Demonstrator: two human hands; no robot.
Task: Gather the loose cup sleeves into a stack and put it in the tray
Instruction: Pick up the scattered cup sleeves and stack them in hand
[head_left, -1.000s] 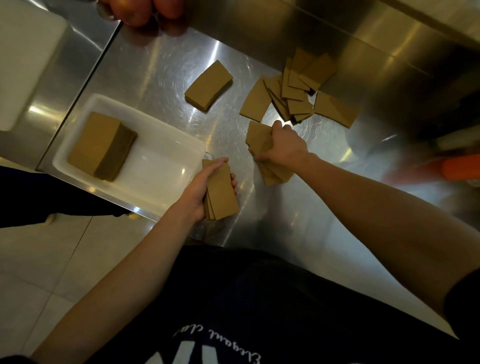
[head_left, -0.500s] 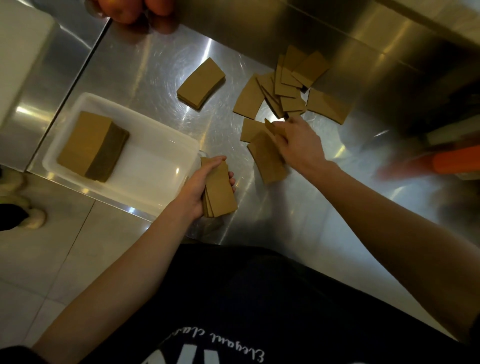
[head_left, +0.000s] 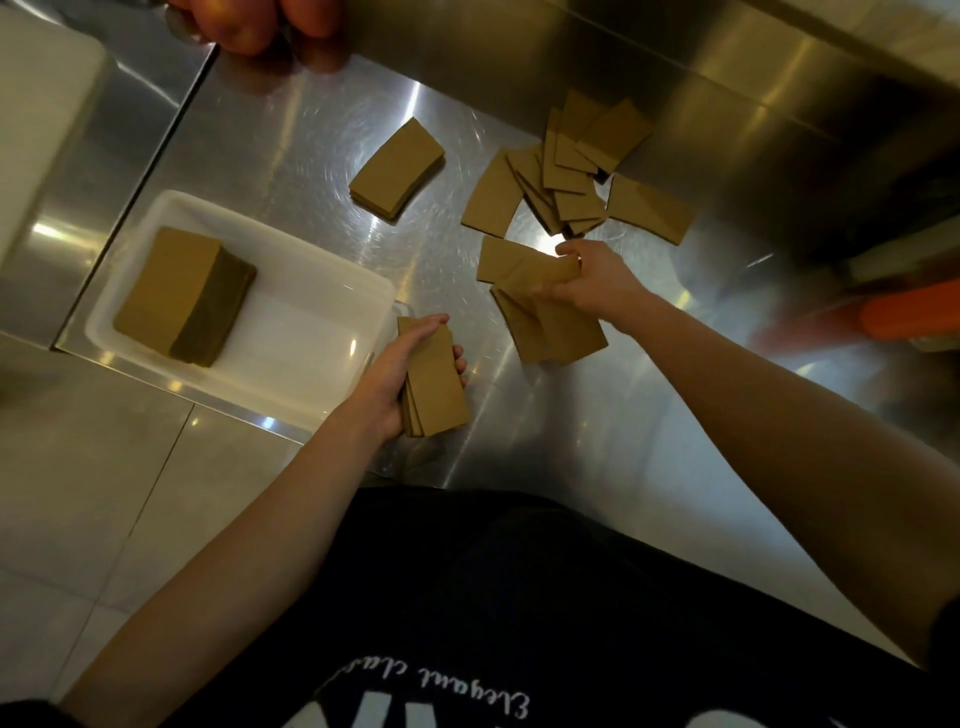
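Observation:
My left hand (head_left: 395, 374) grips a small stack of brown cardboard cup sleeves (head_left: 434, 387) just right of the white tray (head_left: 311, 291). Inside the tray, at its left end, lies a thick stack of sleeves (head_left: 182, 296). My right hand (head_left: 587, 278) pinches one loose sleeve (head_left: 540, 273), lifted over a few sleeves (head_left: 550, 332) spread on the steel counter. Beyond them a fanned pile of loose sleeves (head_left: 571, 171) lies near the back wall. A separate neat stack (head_left: 397, 166) rests at the counter's middle.
The steel counter (head_left: 291, 135) ends in an edge along the tray's near side, with tiled floor (head_left: 104, 493) below. A steel wall (head_left: 727, 78) rises behind the pile. An orange object (head_left: 909, 317) sits at the right, reddish round things (head_left: 260, 23) at the top.
My right hand went from pressing flat on the near sleeves to pinching one and lifting it. My left hand kept hold of its stack beside the tray.

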